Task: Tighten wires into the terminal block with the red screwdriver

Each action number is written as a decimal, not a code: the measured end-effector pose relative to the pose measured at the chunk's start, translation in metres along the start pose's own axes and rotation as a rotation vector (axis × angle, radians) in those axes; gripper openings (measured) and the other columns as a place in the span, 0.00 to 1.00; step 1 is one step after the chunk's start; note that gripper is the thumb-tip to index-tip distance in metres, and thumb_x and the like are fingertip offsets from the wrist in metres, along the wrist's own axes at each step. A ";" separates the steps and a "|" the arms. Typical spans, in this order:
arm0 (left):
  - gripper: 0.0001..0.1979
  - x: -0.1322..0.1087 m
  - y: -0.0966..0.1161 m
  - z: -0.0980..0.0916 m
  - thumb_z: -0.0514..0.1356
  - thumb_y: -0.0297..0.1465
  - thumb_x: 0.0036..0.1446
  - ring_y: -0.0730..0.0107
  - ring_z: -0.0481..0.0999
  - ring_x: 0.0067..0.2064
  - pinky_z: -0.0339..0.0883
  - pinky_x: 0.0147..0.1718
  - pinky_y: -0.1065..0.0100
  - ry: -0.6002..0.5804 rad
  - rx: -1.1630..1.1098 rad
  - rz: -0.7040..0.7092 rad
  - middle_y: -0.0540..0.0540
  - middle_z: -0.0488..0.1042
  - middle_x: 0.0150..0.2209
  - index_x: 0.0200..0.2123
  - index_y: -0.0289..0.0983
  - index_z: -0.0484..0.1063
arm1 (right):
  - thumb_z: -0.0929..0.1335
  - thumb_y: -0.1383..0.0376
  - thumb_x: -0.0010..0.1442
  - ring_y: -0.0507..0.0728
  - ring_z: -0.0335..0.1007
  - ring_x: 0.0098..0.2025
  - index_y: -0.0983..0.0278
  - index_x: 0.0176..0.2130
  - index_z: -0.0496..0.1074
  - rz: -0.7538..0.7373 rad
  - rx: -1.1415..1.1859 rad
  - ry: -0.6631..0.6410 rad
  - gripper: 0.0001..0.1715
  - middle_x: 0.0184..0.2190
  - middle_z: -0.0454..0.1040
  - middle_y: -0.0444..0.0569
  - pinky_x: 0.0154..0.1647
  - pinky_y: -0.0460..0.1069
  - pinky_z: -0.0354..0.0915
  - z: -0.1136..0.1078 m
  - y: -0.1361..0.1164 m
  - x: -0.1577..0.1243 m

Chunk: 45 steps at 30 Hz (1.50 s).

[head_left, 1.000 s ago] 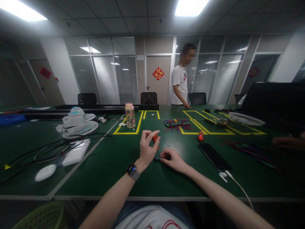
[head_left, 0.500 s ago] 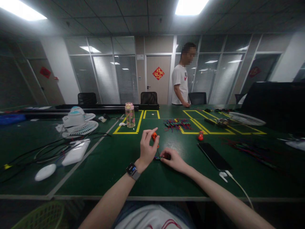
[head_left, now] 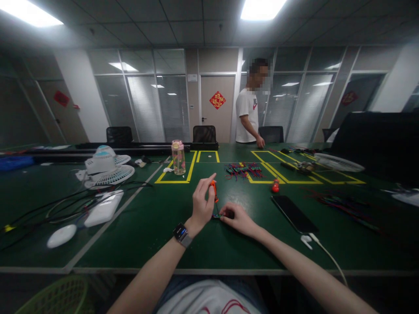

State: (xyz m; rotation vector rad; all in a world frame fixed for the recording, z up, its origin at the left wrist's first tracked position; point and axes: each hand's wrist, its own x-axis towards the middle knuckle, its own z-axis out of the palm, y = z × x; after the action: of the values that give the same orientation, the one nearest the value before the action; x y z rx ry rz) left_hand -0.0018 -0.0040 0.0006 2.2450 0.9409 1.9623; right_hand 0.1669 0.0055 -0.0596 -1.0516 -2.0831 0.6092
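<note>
My left hand (head_left: 203, 201) is closed around the orange handle of a screwdriver (head_left: 214, 192), which stands nearly upright. Its thin shaft runs down to a small circuit board (head_left: 216, 216) with green and dark parts, lying at the table surface. The fingertips of my right hand (head_left: 236, 218) pinch the right end of that board and hide part of it. Whether the screwdriver's tip sits in a screw is too small to tell. Beyond my hands lies a pile of similar small boards with red and blue wires (head_left: 244, 170).
On the green table (head_left: 137, 244) stand a drink bottle (head_left: 178, 158) and a small red object (head_left: 275, 186). A black phone (head_left: 293, 213), an earphone (head_left: 307, 241) and more wired boards (head_left: 350, 209) lie right. Left are a white fan (head_left: 108, 168), power strip (head_left: 104, 208) and cables. A person (head_left: 248, 109) stands opposite.
The fingers of my left hand have shifted slightly round the screwdriver handle, and more of the orange shows. My right hand keeps its place. The person opposite has moved a hand slightly.
</note>
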 end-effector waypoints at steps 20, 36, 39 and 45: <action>0.14 0.002 -0.001 0.000 0.51 0.29 0.67 0.71 0.71 0.38 0.67 0.39 0.69 -0.027 -0.018 0.047 0.47 0.71 0.38 0.53 0.39 0.69 | 0.69 0.74 0.51 0.53 0.66 0.31 0.65 0.32 0.73 0.000 0.014 0.005 0.06 0.28 0.70 0.45 0.33 0.47 0.61 0.003 0.004 0.001; 0.22 0.010 -0.001 -0.012 0.51 0.25 0.63 0.60 0.75 0.46 0.67 0.45 0.61 -0.061 0.476 0.633 0.34 0.76 0.43 0.59 0.25 0.61 | 0.69 0.74 0.50 0.52 0.65 0.29 0.66 0.32 0.73 -0.014 0.038 0.010 0.06 0.27 0.69 0.44 0.31 0.46 0.61 0.003 0.003 0.001; 0.21 0.007 0.000 -0.010 0.52 0.26 0.62 0.62 0.75 0.41 0.68 0.41 0.62 -0.034 0.416 0.665 0.37 0.76 0.39 0.57 0.27 0.63 | 0.69 0.74 0.50 0.52 0.63 0.28 0.65 0.31 0.72 -0.014 0.023 0.019 0.06 0.26 0.67 0.43 0.30 0.46 0.59 0.003 0.003 0.000; 0.15 0.006 -0.001 -0.010 0.55 0.28 0.62 0.63 0.73 0.38 0.68 0.37 0.63 -0.014 0.416 0.646 0.41 0.75 0.36 0.51 0.32 0.68 | 0.69 0.74 0.50 0.52 0.63 0.28 0.65 0.31 0.72 -0.019 0.021 0.016 0.06 0.27 0.68 0.43 0.31 0.46 0.60 0.003 0.003 0.000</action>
State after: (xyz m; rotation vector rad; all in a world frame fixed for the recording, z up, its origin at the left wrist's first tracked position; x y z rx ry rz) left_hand -0.0107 -0.0039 0.0079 3.1093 0.7312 2.1021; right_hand 0.1661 0.0066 -0.0632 -1.0210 -2.0661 0.6101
